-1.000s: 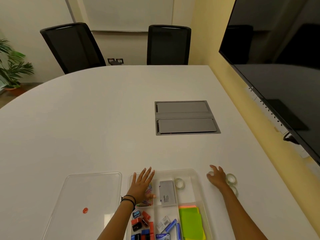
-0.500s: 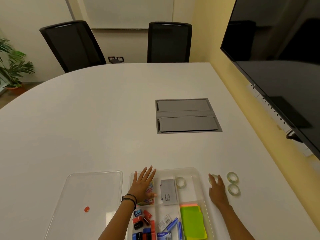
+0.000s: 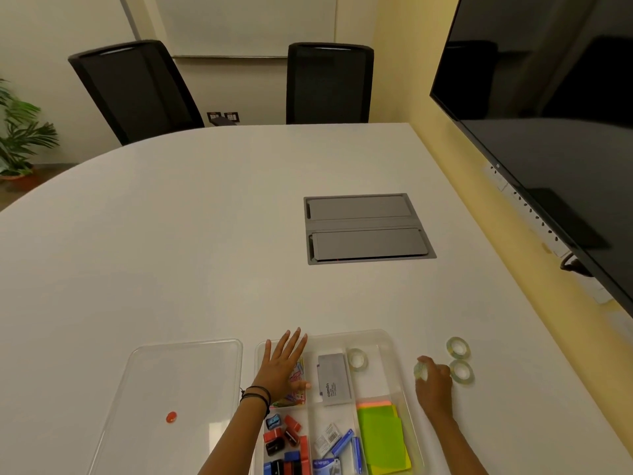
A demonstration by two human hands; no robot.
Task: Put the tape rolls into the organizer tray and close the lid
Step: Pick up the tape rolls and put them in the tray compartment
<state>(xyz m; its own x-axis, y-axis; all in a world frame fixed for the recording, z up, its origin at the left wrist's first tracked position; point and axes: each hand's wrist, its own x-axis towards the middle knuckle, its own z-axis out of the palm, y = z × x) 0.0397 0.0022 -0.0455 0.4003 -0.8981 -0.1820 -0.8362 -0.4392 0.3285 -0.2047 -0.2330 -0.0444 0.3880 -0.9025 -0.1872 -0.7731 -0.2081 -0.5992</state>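
Note:
A clear organizer tray (image 3: 387, 337) sits at the table's near edge. One clear tape roll (image 3: 357, 359) lies in its far right compartment. My left hand (image 3: 282, 363) rests flat and open on the tray's far left compartment. My right hand (image 3: 432, 377) is just right of the tray, fingers closed around a tape roll (image 3: 419, 369) lifted slightly off the table. Two more tape rolls (image 3: 458, 347) (image 3: 462, 371) lie on the table beside that hand. The clear lid (image 3: 178, 389), with a red dot on it, lies flat to the left of the tray.
The tray also holds a grey staple box (image 3: 334, 378), green sticky notes (image 3: 382, 437), sharpeners and small stationery. A grey cable hatch (image 3: 366, 228) is set in the table farther away. A large dark screen (image 3: 555, 125) hangs at the right; two black chairs stand at the far edge.
My right hand moved off the two outer rolls, drew back toward the tray and closed on the nearest roll. My left hand stayed on the tray.

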